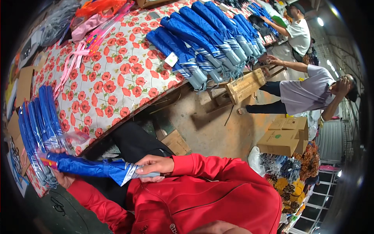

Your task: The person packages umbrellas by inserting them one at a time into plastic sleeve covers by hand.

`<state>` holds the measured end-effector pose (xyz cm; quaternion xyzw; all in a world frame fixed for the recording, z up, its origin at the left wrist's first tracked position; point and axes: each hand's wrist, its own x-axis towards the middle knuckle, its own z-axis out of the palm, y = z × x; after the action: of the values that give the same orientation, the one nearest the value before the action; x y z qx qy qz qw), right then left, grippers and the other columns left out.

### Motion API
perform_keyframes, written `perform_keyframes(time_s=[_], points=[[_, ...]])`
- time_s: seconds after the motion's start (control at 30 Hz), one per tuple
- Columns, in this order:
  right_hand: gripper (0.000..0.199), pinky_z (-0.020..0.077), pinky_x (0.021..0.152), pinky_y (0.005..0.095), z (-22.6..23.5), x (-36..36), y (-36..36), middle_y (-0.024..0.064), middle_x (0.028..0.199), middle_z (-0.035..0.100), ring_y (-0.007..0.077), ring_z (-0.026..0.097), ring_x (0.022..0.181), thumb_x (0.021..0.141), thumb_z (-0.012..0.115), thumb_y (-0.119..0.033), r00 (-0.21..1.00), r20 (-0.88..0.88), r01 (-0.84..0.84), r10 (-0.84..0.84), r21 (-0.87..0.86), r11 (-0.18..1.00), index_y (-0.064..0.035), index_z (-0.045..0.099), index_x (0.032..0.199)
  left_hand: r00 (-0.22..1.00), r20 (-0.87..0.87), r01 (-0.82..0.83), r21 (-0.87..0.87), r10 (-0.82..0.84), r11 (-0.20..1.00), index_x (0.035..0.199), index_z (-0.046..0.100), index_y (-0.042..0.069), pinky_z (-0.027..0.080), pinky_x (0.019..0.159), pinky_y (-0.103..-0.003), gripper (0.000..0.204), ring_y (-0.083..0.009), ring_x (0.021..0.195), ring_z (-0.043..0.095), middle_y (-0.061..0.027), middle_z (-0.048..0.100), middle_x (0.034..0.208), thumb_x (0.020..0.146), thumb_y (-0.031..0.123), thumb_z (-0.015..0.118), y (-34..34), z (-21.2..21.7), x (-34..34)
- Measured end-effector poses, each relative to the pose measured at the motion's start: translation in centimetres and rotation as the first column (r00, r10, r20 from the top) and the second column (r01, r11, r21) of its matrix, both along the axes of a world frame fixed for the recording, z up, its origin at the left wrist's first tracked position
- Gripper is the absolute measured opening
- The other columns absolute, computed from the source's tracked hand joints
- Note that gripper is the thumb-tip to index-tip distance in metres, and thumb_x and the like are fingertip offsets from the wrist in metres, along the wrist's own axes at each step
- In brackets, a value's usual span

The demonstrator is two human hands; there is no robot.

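Head view: left grip (63, 175) clasps a folded blue fabric umbrella (87, 166) while right grip (154, 167) wraps its smooth grey handle (151, 174).

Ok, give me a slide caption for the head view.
Left grip and right grip on a folded blue umbrella, near a flower-patterned table bearing more umbrellas.

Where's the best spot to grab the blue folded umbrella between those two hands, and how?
I'd take the blue folded umbrella by its grey handle, from the person's right, fingers curled around it. It's a smooth, slim end poking out past the loose cloth, and the right hand grips there. The left hand supports the other end.
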<state>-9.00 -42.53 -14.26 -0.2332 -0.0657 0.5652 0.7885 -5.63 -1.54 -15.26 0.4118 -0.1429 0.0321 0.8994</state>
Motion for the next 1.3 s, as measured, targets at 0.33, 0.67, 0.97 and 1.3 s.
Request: perform_keyframes(time_s=[0.33,0.67,0.97,1.3], points=[[0.034,0.038,0.04,0.0239,0.4,1.6,2.2,0.0068,0.07,0.061,0.0112,0.044,0.042,0.105,0.053,-0.032,0.999,0.021,0.043,-0.042,-0.059,0.997,-0.0018,0.06,0.091,0.871,-0.203,-0.443,0.07,0.448,0.894,0.154,0.033,0.007,0.038,0.116,-0.038,0.061,-0.028,0.135,0.05,-0.0149,0.049,0.148,0.104,0.034,0.055,-0.3,-0.9,-0.3],[0.032,0.0406,0.042,0.0274,-0.6,2.4,3.5,0.0081,0.068,0.062,0.0121,0.048,0.045,0.1,0.06,-0.031,0.373,0.901,0.607,-0.221,-0.057,0.793,-0.0005,0.061,0.093,0.726,-0.39,-0.586,0.082,0.567,0.806,0.152,0.042,0.011,0.045,0.109,-0.041,0.055,-0.026,0.129,0.057,-0.0124,0.055,0.145,0.104,0.037,0.053,-4.0,1.2,0.7],[0.028,0.0488,0.062,0.0397,1.2,2.7,4.5,0.0146,0.077,0.066,0.0348,0.061,0.066,0.091,0.065,-0.028,0.3,0.95,0.676,0.084,-0.274,0.684,-0.0015,0.061,0.099,0.486,-0.516,-0.686,0.276,0.706,0.674,0.144,0.05,0.002,0.04,0.111,-0.03,0.055,-0.0221,0.122,0.059,-0.0118,0.061,0.136,0.103,0.037,0.056,-5.9,1.5,0.8],[0.033,0.0501,0.07,0.0434,0.0,2.5,5.6,0.018,0.092,0.067,0.0406,0.063,0.079,0.088,0.065,-0.029,0.106,0.987,0.802,0.119,-0.156,0.576,-0.0049,0.058,0.11,0.606,-0.535,-0.478,0.346,0.588,0.807,0.144,0.049,0.002,0.042,0.11,-0.033,0.05,-0.0234,0.124,0.058,-0.0159,0.058,0.139,0.105,0.033,0.053,-6.1,1.2,-1.0]])
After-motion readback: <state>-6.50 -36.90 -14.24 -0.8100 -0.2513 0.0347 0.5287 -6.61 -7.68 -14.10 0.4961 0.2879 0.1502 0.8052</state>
